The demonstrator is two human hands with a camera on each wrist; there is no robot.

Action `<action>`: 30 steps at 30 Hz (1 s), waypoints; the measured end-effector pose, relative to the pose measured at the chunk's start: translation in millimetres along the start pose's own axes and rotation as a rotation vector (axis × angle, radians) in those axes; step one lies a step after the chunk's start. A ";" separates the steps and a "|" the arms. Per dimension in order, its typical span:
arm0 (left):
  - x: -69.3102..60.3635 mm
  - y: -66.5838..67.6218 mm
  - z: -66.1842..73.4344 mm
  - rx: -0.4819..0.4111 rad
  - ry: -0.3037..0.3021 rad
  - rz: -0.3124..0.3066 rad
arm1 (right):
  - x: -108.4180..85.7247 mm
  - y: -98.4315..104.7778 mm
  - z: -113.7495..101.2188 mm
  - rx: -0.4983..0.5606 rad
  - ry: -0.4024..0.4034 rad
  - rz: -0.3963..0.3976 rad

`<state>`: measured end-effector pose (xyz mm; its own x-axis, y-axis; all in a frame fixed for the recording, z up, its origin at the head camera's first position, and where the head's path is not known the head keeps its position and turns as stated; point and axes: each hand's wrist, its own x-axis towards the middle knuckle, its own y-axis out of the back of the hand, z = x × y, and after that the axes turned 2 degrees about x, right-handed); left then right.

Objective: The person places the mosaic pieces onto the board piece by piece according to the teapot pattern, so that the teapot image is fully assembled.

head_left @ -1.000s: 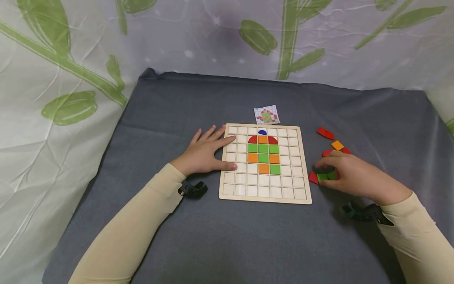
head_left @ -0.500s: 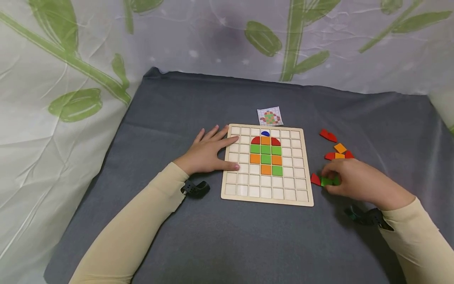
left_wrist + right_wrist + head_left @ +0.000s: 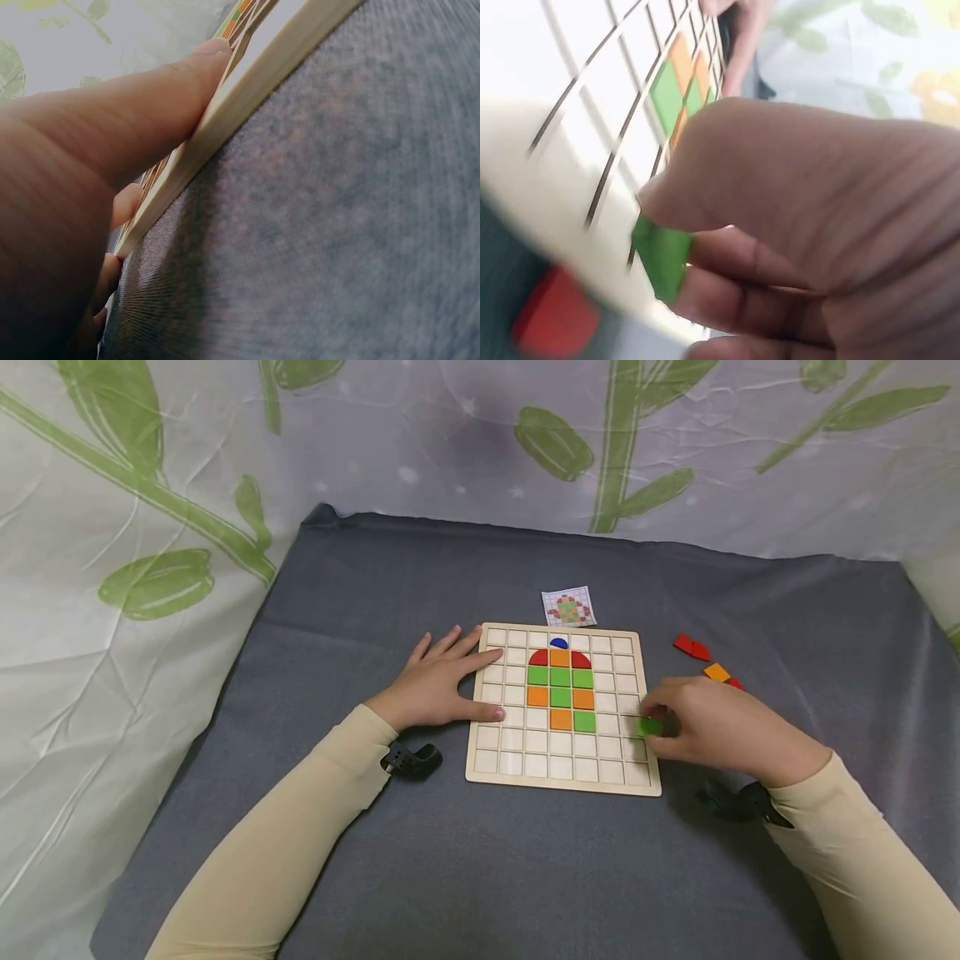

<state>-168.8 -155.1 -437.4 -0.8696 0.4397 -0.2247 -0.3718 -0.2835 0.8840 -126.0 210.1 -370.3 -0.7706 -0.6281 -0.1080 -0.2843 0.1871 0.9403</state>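
The wooden grid board lies on the grey cloth, with orange, green, red and blue pieces set in its middle columns. My left hand rests on its left edge, fingers spread; in the left wrist view the thumb of the left hand presses on the frame. Between thumb and fingers my right hand pinches a green piece over the board's right edge. The right wrist view shows this green piece in the grip of the right hand, tilted above the board's edge.
Behind the board lies a small printed pattern card. To the right are red pieces and an orange square, with others partly hidden by the right hand. A red piece lies beside the board in the right wrist view.
My right hand has moved left from the loose pieces to the board's right edge, carrying a green piece taken from there. The left hand has stayed in place on the board.
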 end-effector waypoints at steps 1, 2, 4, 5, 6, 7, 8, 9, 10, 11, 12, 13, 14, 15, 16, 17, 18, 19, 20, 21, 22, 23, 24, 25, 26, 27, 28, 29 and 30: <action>0.0 -0.5 -0.2 0.000 0.001 0.001 | 5.0 0.2 -4.6 -0.002 0.009 0.005; -0.1 -0.6 -0.2 0.001 0.002 0.001 | 10.1 0.3 -9.0 -0.004 0.018 0.010; -0.3 -0.9 -0.1 0.002 0.001 0.002 | 19.8 0.2 -17.5 -0.019 0.027 0.016; -0.5 -0.9 -0.1 0.002 0.000 0.003 | 24.4 -0.1 -21.4 -0.023 0.032 0.020; -0.6 -1.0 0.0 0.001 -0.003 0.003 | 28.9 -0.7 -24.9 -0.030 0.037 0.026; -0.6 -1.1 0.1 -0.002 -0.006 0.003 | 33.2 -1.5 -28.1 -0.033 0.043 0.030; -0.7 -1.1 0.1 -0.003 -0.008 0.003 | 37.5 -2.5 -31.0 -0.037 0.048 0.032; -0.9 -1.1 0.1 -0.004 -0.010 0.003 | 41.6 -3.6 -33.8 -0.036 0.054 0.034; -1.0 -1.1 -0.1 -0.006 -0.012 0.002 | 45.7 -5.1 -36.2 -0.036 0.062 0.034; -1.0 -1.1 -0.4 -0.006 -0.014 0.002 | 49.8 -6.6 -38.5 -0.034 0.070 0.032; -1.0 -1.0 -0.7 -0.006 -0.015 0.003 | 54.0 -8.2 -40.6 -0.034 0.079 0.029; -1.0 -1.0 -1.1 -0.004 -0.015 0.003 | 58.1 -9.8 -42.8 -0.033 0.088 0.025; -1.0 -0.9 -1.5 -0.002 -0.015 0.003 | 62.0 -11.2 -45.0 -0.032 0.096 0.018; -1.0 -0.9 -1.8 -0.002 -0.016 0.004 | 65.9 -12.4 -47.4 -0.028 0.104 0.011; -1.0 -0.8 -2.2 -0.002 -0.016 0.004 | 69.8 -13.3 -49.9 -0.026 0.111 0.004; -1.0 -0.7 -2.6 -0.001 -0.016 0.006 | 73.5 -14.2 -52.5 -0.024 0.117 -0.003; -1.1 -0.5 -2.8 0.001 -0.016 0.007 | 77.0 -15.3 -54.7 -0.023 0.123 -0.009; -1.1 -0.4 -2.9 0.002 -0.016 0.006 | 80.2 -16.1 -57.3 -0.019 0.130 -0.015; -1.3 -0.2 -2.9 0.002 -0.014 0.006 | 83.1 -16.8 -59.7 -0.015 0.137 -0.019; -1.5 0.0 -2.8 0.003 -0.012 0.005 | 85.7 -17.8 -62.1 -0.010 0.142 -0.023; -1.7 0.3 -2.6 0.002 -0.011 0.003 | 87.9 -18.9 -64.2 -0.008 0.148 -0.026; -2.0 0.7 -2.2 0.002 -0.009 0.002 | 89.5 -20.0 -66.0 -0.005 0.150 -0.030; -2.3 1.1 -2.0 0.001 -0.010 0.001 | 90.6 -21.0 -67.6 -0.003 0.151 -0.036; -2.5 1.4 -1.5 -0.001 -0.010 -0.002 | 91.1 -21.8 -69.3 -0.001 0.150 -0.041; -2.8 1.8 -1.0 -0.002 -0.010 -0.004 | 91.3 -22.9 -70.2 -0.001 0.147 -0.047; -3.0 2.2 -0.7 -0.003 -0.012 -0.006 | 91.1 -24.0 -70.9 -0.004 0.142 -0.051; -3.2 2.5 -0.4 -0.004 -0.013 -0.006 | 90.8 -24.8 -71.3 -0.008 0.139 -0.053; -3.3 2.8 -0.3 -0.004 -0.014 -0.007 | 90.3 -25.7 -71.3 -0.013 0.138 -0.053; -3.5 3.2 -0.2 -0.003 -0.015 -0.006 | 89.9 -26.6 -71.1 -0.015 0.141 -0.049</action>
<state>-167.0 -157.8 -433.9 -0.8624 0.4541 -0.2238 -0.3781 -0.2836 0.8813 -147.2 94.9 -382.1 -0.6681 -0.7362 -0.1083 -0.3099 0.1429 0.9400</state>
